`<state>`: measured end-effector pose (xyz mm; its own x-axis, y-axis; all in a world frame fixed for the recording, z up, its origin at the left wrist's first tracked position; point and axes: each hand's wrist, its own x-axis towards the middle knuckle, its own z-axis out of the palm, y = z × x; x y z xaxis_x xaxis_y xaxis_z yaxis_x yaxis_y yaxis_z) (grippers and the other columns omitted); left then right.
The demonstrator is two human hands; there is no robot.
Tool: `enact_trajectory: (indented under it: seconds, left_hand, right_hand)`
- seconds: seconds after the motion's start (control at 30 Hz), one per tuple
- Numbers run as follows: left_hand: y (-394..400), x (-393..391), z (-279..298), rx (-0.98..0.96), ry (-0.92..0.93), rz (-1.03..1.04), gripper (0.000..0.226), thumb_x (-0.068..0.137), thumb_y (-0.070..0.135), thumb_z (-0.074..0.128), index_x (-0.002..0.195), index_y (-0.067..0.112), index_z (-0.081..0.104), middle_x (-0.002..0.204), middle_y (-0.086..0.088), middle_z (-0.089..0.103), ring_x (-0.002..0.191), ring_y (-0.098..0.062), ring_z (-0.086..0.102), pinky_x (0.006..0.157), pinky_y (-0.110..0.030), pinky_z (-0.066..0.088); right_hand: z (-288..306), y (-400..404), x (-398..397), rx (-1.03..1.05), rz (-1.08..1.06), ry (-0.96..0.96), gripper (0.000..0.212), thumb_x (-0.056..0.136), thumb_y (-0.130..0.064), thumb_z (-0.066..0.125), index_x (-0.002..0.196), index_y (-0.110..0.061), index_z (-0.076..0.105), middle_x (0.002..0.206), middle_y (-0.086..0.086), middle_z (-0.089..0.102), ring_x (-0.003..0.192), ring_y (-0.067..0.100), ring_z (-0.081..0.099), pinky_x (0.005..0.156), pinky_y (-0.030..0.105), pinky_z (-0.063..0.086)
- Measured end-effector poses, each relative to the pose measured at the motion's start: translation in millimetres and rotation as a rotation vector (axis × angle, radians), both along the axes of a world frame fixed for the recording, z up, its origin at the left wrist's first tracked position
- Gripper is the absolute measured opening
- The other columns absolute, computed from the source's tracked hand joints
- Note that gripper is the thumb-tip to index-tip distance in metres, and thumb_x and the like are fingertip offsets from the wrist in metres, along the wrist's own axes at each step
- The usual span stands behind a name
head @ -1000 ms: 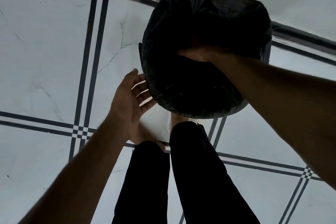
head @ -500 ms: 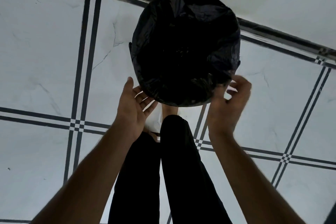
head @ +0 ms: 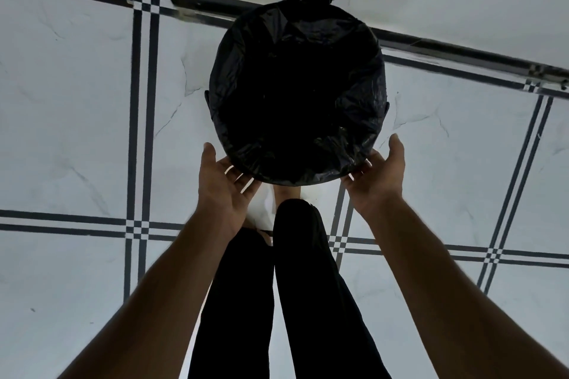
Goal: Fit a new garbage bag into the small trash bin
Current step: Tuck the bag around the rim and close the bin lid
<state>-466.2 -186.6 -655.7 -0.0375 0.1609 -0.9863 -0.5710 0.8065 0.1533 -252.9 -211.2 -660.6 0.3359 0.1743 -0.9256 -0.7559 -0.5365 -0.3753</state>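
While both arms reach forward, the left hand (head: 226, 186) cups under the near-left edge of the bin (head: 207, 98), thumb up, fingers straight and spread, tips hidden beneath the bag (head: 297, 89). The bag, black and crinkled, lines the bin and folds over its rim; the bin stands on the tiled floor (head: 77, 108) in the middle, just beyond the person's dark-trousered legs (head: 295, 286). The right hand (head: 377, 177) cups the near-right edge, thumb raised, fingers loosely open against the plastic. No readable writing.

Left hand (head: 224, 191) and right hand (head: 377, 181) cup the bag-lined trash bin (head: 297, 89).
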Motion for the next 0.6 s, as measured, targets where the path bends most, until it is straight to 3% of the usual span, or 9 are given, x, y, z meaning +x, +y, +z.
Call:
enact_trajectory:
  seconds: [0.1,0.27,0.33,0.4,0.47,0.53,0.6]
  left_hand:
    - [2,-2,-5,-0.002,0.085,-0.038,0.052,0.101,0.057,0.035,0.109,0.012,0.062,0.111,-0.007,0.067,0.110,-0.022,0.064,0.096,-0.044,0.053]
    - [5,-11,-11,0.014,0.046,-0.034,0.055,0.101,0.059,0.030,0.107,0.015,0.063,0.111,-0.006,0.068,0.106,-0.022,0.065,0.092,-0.038,0.049]
    - [7,-13,-15,0.014,0.085,-0.063,0.055,0.102,0.057,0.028,0.104,0.015,0.063,0.106,-0.005,0.069,0.101,-0.020,0.066,0.090,-0.035,0.050]
    - [12,-14,-17,0.048,0.277,-0.150,0.048,0.105,0.049,0.029,0.099,0.016,0.064,0.099,-0.002,0.068,0.098,-0.018,0.065,0.081,-0.030,0.051]
    - [23,-17,-19,0.160,0.513,-0.239,0.036,0.103,0.040,0.036,0.103,0.015,0.063,0.097,0.001,0.064,0.097,-0.017,0.062,0.079,-0.028,0.051]
    - [42,-20,-20,0.319,0.632,-0.306,0.021,0.096,0.038,0.045,0.098,0.022,0.059,0.096,0.005,0.060,0.092,-0.013,0.058,0.085,-0.030,0.051]
    - [65,-19,-21,0.453,0.665,-0.408,0.018,0.091,0.041,0.049,0.096,0.026,0.058,0.100,0.004,0.062,0.093,-0.009,0.056,0.094,-0.032,0.049]
  right_hand:
    - [-4,-1,4,0.006,-0.046,-0.026,0.055,0.093,-0.054,0.050,0.122,-0.008,0.058,0.103,0.008,0.066,0.099,0.025,0.066,0.095,0.039,0.053]
    - [-4,-3,13,-0.008,0.083,-0.054,0.032,0.096,-0.045,0.050,0.098,-0.015,0.061,0.094,0.003,0.065,0.090,0.019,0.064,0.085,0.033,0.054]
    - [-7,0,14,-0.113,0.174,-0.284,0.021,0.094,-0.030,0.052,0.108,-0.017,0.060,0.098,0.002,0.064,0.090,0.018,0.064,0.080,0.032,0.055]
    - [-8,7,16,-0.149,0.262,-0.606,0.025,0.090,-0.020,0.050,0.114,-0.018,0.056,0.094,-0.002,0.061,0.081,0.014,0.061,0.077,0.031,0.055]
    - [-4,23,20,-0.062,0.387,-0.807,0.029,0.089,-0.020,0.050,0.118,-0.021,0.052,0.091,-0.004,0.058,0.076,0.010,0.056,0.074,0.025,0.049]
    - [-3,47,26,0.037,0.511,-0.874,0.031,0.088,-0.025,0.051,0.119,-0.027,0.048,0.093,-0.002,0.059,0.082,0.012,0.058,0.076,0.024,0.047]
    - [-6,78,33,0.092,0.611,-0.805,0.027,0.088,-0.030,0.053,0.114,-0.030,0.051,0.089,-0.008,0.060,0.083,0.010,0.059,0.078,0.027,0.050]
